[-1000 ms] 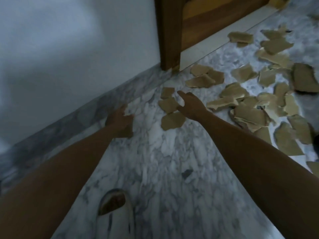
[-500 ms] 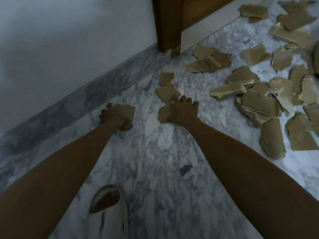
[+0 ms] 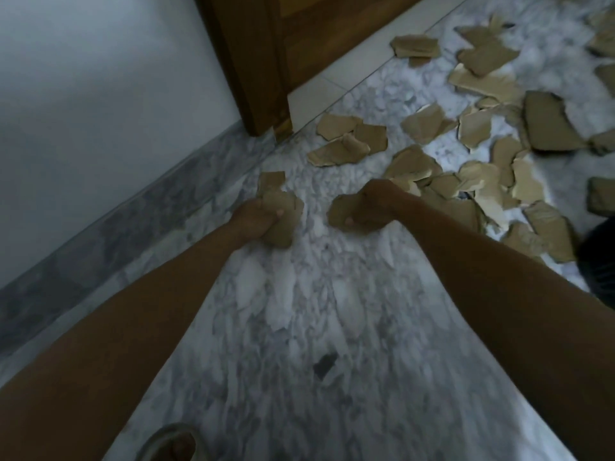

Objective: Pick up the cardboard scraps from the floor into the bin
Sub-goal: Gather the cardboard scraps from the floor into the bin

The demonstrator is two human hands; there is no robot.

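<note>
Both arms are reaching down to the marble floor (image 3: 299,327): the left hand (image 3: 256,218) is gripping a cardboard scrap (image 3: 283,217), the right hand (image 3: 372,207) is clutching another scrap (image 3: 339,214); loose scraps (image 3: 482,168) are lying beyond, near the wooden door frame (image 3: 239,61)

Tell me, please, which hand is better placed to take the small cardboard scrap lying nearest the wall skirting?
Left, probably. The left hand, though already gripping a scrap, sits right beside the small scrap. The right hand, also holding a scrap, is farther away, toward the scattered pile.

floor (image 3: 299,311) – veined marble, polished | scraps (image 3: 545,123) – matt torn cardboard | door (image 3: 266,44) – wood
</note>
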